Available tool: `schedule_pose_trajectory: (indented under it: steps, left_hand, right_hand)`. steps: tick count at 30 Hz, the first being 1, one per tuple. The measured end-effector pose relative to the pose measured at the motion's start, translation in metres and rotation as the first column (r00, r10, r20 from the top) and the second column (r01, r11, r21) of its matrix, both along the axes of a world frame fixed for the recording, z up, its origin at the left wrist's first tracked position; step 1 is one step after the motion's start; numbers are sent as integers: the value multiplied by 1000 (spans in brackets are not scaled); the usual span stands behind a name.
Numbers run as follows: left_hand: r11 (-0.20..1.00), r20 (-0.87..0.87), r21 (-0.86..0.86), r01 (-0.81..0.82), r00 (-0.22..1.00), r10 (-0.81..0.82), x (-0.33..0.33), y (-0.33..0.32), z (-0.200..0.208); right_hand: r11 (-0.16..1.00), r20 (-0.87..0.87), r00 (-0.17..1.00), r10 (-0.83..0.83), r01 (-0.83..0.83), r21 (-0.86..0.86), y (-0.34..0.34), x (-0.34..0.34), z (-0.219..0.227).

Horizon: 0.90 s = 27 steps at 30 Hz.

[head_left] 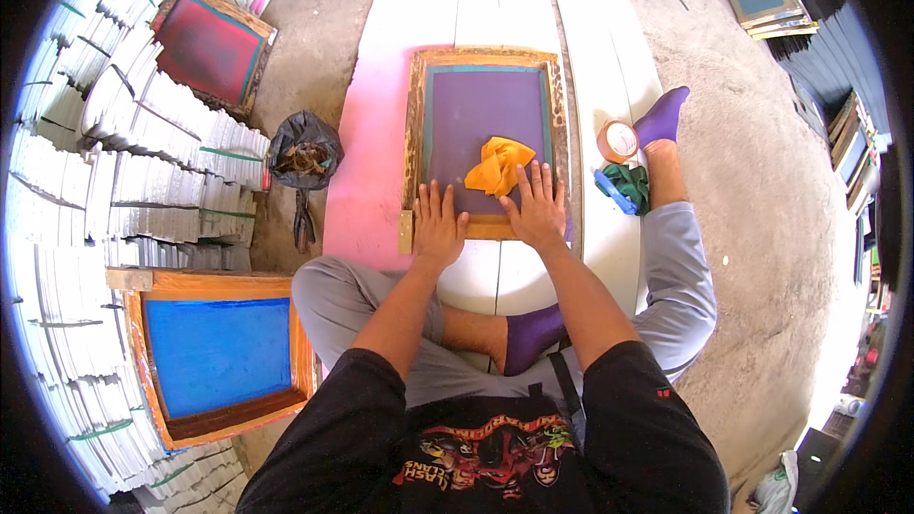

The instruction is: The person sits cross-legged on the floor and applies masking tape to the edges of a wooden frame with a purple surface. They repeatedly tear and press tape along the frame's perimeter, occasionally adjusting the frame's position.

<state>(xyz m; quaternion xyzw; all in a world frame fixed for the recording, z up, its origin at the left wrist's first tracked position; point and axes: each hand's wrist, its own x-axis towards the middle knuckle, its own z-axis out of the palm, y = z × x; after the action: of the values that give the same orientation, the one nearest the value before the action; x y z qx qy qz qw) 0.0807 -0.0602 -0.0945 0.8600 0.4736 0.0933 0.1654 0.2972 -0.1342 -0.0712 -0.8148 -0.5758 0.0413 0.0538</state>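
A wooden screen-printing frame with purple mesh lies flat on white boards in front of me. On its mesh rests a crumpled orange cloth. My left hand lies spread at the near left corner of the frame, fingers reaching onto the mesh. My right hand is spread over the near right part, its fingertips close to the cloth's lower right edge. Neither hand grips anything. Parts of the near frame rail are hidden under both hands.
Right of the frame sit a roll of brown tape, a dark green cloth and a blue tool. A black bag stands left, near stacked white bundles. Other screens, blue and red, lean nearby.
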Motion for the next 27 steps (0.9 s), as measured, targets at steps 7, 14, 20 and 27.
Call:
schedule_pose_trajectory:
  steps: [7, 14, 20, 27]
  left_hand:
    - [1000, 190, 26, -11, 982, 6, -9, 12, 19]
    - [992, -43, 109, -66, 997, 71, 20, 10, 4]
    - [998, -133, 31, -63, 989, 66, 20, 10, 9]
    - [989, -39, 145, 8, 999, -2, 10, 10, 0]
  right_hand:
    - [939, -295, 946, -134, 217, 267, 9, 31, 37]
    - [998, 12, 999, 37, -38, 46, 2, -10, 1]
    - [999, 20, 999, 25, -25, -44, 7, -9, 4]
    - [920, -322, 936, -144, 247, 306, -9, 27, 32]
